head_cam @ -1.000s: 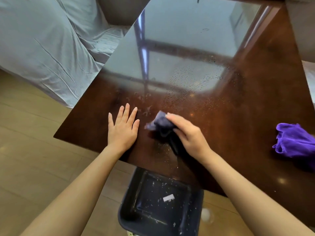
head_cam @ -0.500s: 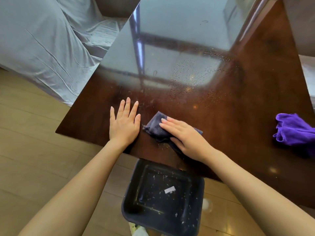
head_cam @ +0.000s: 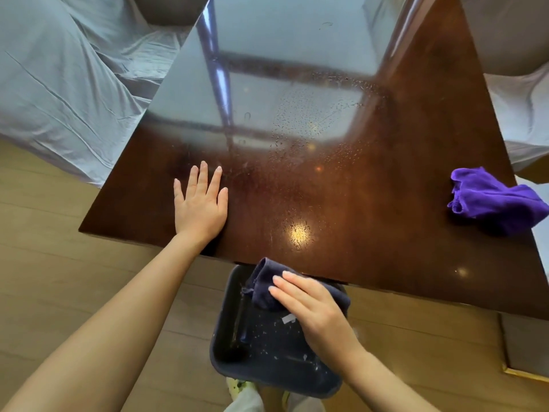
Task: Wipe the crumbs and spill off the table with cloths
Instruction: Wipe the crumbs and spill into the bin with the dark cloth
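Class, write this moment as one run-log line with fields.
left hand: flat on table | right hand: dark cloth over bin | purple cloth: unused | droplets: remain

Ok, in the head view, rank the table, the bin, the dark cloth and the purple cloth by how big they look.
1. Table, largest by far.
2. Bin.
3. Purple cloth and dark cloth: too close to rank, since the right hand hides part of the dark one.

Head camera looks steeply down, close over the table [head_cam: 386,203] edge.
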